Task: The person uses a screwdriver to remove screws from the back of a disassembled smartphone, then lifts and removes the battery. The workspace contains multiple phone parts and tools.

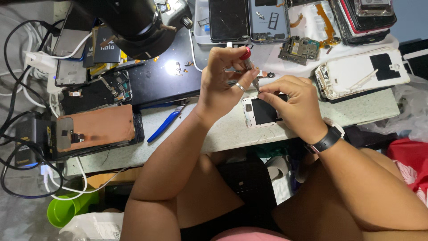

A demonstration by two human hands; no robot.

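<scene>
Right hand [292,105]: fingers pinched together on the small white phone [263,111], which lies at the table's [214,134] near edge.
Left hand [223,78]: fingers wrapped tight around a red-topped screwdriver [249,67], tip down by the phone.
Farther back: tray of phone parts [200,31].

I saw a pale speckled worktop [232,131] crowded with phone parts, a bright light spot on a dark mat [151,80], and grey floor [18,218] beneath tangled cables [18,169].

Opened phone [261,111] under both hands; pliers [166,123] left; circuit board [299,48] behind.
</scene>
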